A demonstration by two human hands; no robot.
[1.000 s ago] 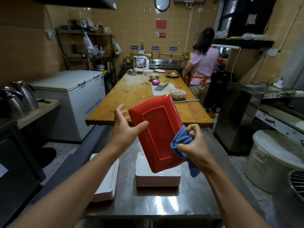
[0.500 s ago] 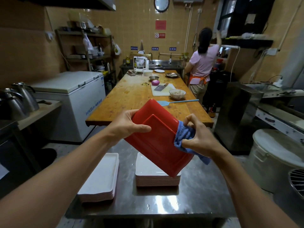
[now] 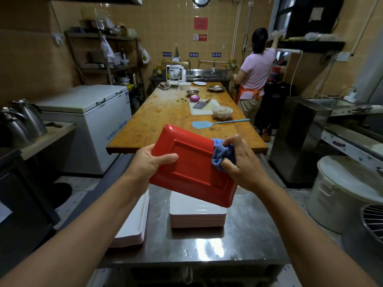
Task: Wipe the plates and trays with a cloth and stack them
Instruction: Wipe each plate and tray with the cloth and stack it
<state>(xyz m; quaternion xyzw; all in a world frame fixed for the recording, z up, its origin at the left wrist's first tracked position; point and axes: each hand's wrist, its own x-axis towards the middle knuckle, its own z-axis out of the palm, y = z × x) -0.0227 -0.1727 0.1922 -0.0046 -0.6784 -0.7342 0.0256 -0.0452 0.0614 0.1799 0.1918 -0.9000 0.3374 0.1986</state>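
Your left hand point(image 3: 152, 162) grips the red tray point(image 3: 192, 164) underside-up, now tipped flatter than a second ago, while your right hand point(image 3: 242, 162) pinches the cloth point(image 3: 220, 155) onto its right rim above the stack point(image 3: 196, 214), so wiping is nearly done.

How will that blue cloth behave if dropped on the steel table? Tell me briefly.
Probably floppy: the blue cloth is bunched into folds in the right hand. Likely light, as fingers alone pinch it against the red tray. It should land limp on the steel table, not roll.
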